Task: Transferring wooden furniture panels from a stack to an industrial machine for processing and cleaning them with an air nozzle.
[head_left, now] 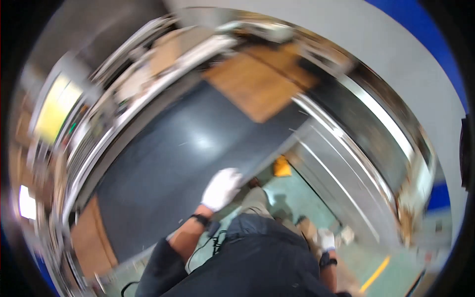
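Note:
My left hand [221,190], in a white glove, is over the near edge of a black-topped worktable [163,153]. Its blurred fingers look loosely stretched out, and nothing shows in them. Whether it touches the surface I cannot tell. Down by my right side is my right hand [325,239], also gloved in white, with its fingers too small and blurred to make out. A tan, cardboard-like piece [308,228] lies close beside it; I cannot tell whether the hand holds it. Both wrists wear dark bands.
Brown cardboard sheets [255,86] lie at the table's far end, and a brown panel [90,240] at its near-left end. A cluttered shelf [143,81] runs behind. Grey metal equipment [341,173] stands to the right. A yellow object [282,167] is near the green floor [309,190].

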`<state>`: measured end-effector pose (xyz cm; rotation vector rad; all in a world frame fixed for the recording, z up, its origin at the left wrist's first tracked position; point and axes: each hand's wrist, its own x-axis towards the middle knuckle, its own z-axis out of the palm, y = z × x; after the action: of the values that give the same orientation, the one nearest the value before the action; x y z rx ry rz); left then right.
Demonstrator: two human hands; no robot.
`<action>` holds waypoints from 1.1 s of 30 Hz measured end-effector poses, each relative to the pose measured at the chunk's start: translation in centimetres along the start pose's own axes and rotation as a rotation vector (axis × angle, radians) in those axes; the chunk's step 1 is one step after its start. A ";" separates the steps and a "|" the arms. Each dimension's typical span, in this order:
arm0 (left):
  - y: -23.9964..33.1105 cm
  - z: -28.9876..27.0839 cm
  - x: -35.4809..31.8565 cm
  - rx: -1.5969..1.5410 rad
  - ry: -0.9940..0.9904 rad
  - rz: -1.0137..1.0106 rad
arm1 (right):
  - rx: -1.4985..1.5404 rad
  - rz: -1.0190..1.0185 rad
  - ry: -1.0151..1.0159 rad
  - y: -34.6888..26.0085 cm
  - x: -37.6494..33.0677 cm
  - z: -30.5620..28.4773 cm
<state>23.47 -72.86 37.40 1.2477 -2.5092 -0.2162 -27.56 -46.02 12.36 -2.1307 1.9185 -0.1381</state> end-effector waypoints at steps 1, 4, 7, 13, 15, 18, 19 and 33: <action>-0.2 0.3 0.1 -0.039 0.075 0.035 | 0.160 0.073 -0.067 0.0 0.9 -0.4; -0.2 -1.5 -0.7 -0.154 0.109 -0.043 | 1.088 0.535 -0.275 -2.9 5.9 -2.8; 1.2 -2.9 -6.1 -0.260 -0.060 -0.102 | 0.973 0.419 -0.501 -13.7 12.7 -12.0; 5.4 -7.7 -21.4 -0.225 -0.017 -0.234 | 0.909 -0.194 -0.852 -33.1 18.0 -21.2; 6.9 -10.8 -28.5 -0.215 -0.065 -0.487 | 0.748 -0.416 -0.971 -43.0 17.5 -24.5; 7.3 -13.3 -38.4 -0.290 -0.063 -0.794 | 0.617 -0.748 -0.985 -54.8 15.9 -22.5; 7.3 -13.9 -42.1 -0.355 0.020 -0.888 | 0.621 -0.750 -1.039 -59.4 14.6 -21.8; 14.1 -31.0 -71.9 -0.116 0.648 -1.763 | 0.464 -0.962 -1.036 -98.7 8.7 -2.1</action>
<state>64.42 -6.78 54.16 2.4799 -0.3643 -0.2421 67.82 -46.40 39.31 -1.9558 0.2168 0.2668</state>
